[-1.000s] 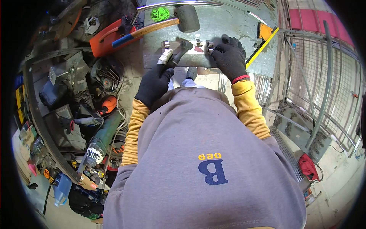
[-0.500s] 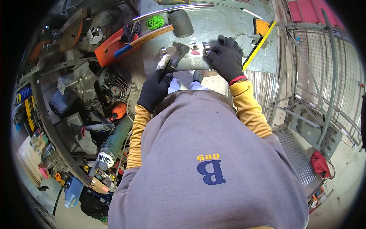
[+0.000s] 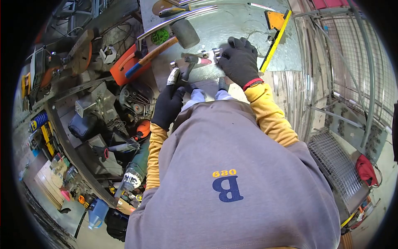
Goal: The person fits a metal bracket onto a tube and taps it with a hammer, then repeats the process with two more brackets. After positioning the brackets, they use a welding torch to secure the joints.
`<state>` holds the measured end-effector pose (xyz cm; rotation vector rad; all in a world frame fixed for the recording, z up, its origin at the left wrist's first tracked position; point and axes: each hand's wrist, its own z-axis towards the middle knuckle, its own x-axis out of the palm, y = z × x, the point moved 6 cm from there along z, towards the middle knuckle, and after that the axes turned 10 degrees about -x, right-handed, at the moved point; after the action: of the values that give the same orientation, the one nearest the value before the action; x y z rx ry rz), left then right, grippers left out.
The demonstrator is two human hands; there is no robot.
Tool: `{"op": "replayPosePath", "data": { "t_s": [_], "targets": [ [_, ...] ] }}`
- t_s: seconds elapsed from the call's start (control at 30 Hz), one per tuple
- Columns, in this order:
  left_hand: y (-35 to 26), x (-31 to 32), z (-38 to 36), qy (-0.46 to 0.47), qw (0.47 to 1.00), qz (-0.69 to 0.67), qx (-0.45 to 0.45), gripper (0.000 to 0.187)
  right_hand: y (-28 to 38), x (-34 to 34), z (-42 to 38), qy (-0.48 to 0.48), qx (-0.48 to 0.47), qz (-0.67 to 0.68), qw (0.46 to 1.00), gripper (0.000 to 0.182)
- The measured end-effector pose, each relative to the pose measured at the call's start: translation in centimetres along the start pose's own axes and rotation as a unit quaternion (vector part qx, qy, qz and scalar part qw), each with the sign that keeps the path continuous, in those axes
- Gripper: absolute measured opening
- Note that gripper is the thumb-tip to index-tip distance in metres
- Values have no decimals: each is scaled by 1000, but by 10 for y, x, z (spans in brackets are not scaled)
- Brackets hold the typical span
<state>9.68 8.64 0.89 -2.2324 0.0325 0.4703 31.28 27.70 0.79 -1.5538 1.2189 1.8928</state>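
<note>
My left hand (image 3: 168, 103), in a black glove, grips a dark torch-like tool (image 3: 189, 70) with a pinkish-red nozzle (image 3: 204, 61) pointing right. Something white and wrapped (image 3: 173, 76) sticks out at its fingers. Under the nozzle, at the table's near edge, lies a flat shiny metal piece (image 3: 199, 74) with small metal fittings near both ends. My right hand (image 3: 239, 62), also gloved in black, has its thumb side against the fitting (image 3: 216, 54) at the right end, its fingers bent and pressed down there.
On the metal table (image 3: 232, 25) are a mallet (image 3: 185, 34), curved metal rods (image 3: 178, 20), a green disc (image 3: 159, 36), a screwdriver (image 3: 174, 11), an orange magnet-like block (image 3: 275, 20) and a yellow ruler (image 3: 275, 41). An orange-red container (image 3: 124, 66) and cluttered shelving stand left.
The view has shifted, so the table and tools appear a little further left. The torch and nozzle have shifted slightly against the metal piece. Both hands keep much the same pose.
</note>
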Motion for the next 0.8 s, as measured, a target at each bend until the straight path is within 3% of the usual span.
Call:
{"op": "replayPosePath", "data": {
  "t_s": [0.07,0.8],
  "targets": [
    [6,1,1,20,999,30,-35,59,-1,1,-1,-17,-8,0,1000,32],
    [1,1,-3,0,999,38,-26,57,-1,2,-1,-15,-20,-8,1000,36]
  ]
}}
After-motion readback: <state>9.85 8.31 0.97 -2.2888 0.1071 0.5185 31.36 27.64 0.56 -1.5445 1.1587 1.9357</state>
